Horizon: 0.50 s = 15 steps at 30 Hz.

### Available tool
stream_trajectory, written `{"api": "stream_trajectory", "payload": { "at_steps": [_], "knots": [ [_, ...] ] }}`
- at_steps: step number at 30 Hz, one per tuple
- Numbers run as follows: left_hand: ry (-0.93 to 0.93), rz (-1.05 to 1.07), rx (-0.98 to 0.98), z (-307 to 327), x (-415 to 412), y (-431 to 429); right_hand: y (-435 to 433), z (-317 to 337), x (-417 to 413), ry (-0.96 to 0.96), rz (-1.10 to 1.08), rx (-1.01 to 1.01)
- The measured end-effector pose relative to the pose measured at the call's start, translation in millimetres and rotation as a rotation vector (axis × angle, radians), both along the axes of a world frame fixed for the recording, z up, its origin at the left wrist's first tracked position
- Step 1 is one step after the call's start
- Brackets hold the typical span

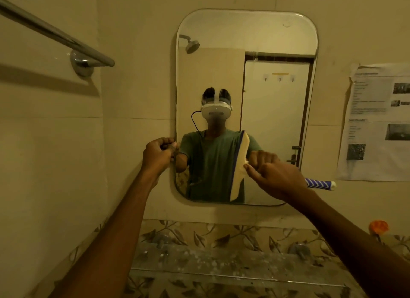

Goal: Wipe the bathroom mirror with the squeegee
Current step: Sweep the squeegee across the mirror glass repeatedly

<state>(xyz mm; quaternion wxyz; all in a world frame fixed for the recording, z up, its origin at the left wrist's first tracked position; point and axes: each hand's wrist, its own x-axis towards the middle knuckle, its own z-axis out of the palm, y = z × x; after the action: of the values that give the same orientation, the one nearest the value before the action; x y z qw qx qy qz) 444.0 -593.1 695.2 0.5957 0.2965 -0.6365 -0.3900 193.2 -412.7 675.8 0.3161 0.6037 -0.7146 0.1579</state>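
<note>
Squeegee (pixel 239 169), blade upright against the lower right part of the bathroom mirror (pixel 246 42), its striped handle (pixel 320 184) projecting right past the mirror's edge. Right hand (pixel 277 178), fingers closed around the squeegee. Left hand (pixel 158 157), fingers closed on the mirror's left edge. Unobstructed glass lies above; a glass shelf (pixel 221 262) lies below.

Dim yellowish light is tinting the whole room. The towel bar (pixel 55 32) is casting a dark shadow beneath itself, wide-angle distortion is bending the edges, and the paper notice (pixel 377 120) is blurring.
</note>
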Motion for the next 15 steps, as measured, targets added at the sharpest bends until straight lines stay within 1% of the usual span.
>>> {"api": "stream_trajectory", "payload": {
  "at_steps": [2, 4, 6, 8, 11, 15],
  "knots": [
    [-0.028, -0.022, 0.004, 4.2, 4.5, -2.3, -12.5, 5.4, 20.1, 0.013, 0.054, -0.018],
    [-0.034, -0.039, -0.02, 11.3, 6.4, -1.6, -33.8, 15.1, 49.9, 0.093, 0.078, -0.032],
    [0.017, -0.037, -0.042, 22.6, 5.0, 2.1, -54.1, 26.6, 79.5, 0.149, 0.093, -0.043],
    [0.05, 0.003, -0.073, 35.2, 2.2, 6.1, -67.8, 38.0, 95.5, 0.154, 0.109, -0.027],
    [0.035, 0.021, -0.077, 44.4, -1.3, 7.9, -69.0, 48.4, 88.8, 0.119, 0.083, -0.001],
    [0.015, 0.068, -0.087, 42.6, -3.2, 6.1, -47.7, 46.3, 49.9, 0.073, 0.086, 0.012]
  ]
}}
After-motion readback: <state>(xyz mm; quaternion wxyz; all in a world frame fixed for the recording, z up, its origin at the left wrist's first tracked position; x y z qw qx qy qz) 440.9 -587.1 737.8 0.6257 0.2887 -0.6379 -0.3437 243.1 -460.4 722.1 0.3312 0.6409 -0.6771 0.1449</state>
